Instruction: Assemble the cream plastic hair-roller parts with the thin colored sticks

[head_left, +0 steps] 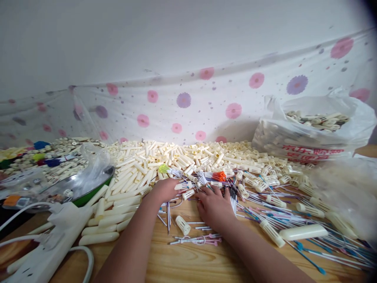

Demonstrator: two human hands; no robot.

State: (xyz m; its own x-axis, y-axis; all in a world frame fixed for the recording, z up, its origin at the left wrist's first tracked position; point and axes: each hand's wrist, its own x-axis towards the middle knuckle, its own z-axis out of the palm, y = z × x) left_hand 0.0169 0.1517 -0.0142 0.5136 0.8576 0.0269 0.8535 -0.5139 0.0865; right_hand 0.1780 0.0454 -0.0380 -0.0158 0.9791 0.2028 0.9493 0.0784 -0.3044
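Note:
My left hand [166, 190] reaches over the near edge of the pile, beside a slotted cream plastic piece [183, 185]; its fingers are mostly hidden, so I cannot tell whether it holds anything. Palm down, my right hand [216, 208] has its fingers spread over thin sticks and slotted pieces. Just beyond the hands lie a bundle of white sticks with orange tips [217, 176] and another with yellow-green tips [165, 169]. A single slotted cap [183, 225] rests on the wood between my forearms, near some pink-ended sticks [210, 239].
Smooth cream tubes [126, 184] are heaped at left, sticks with blue ends [312, 251] at right. A full plastic bag [312, 137] stands back right. At left are a white power strip [55, 239] with cables and a green-rimmed bowl [94, 188]. Flowered sheeting [165, 110] covers the wall.

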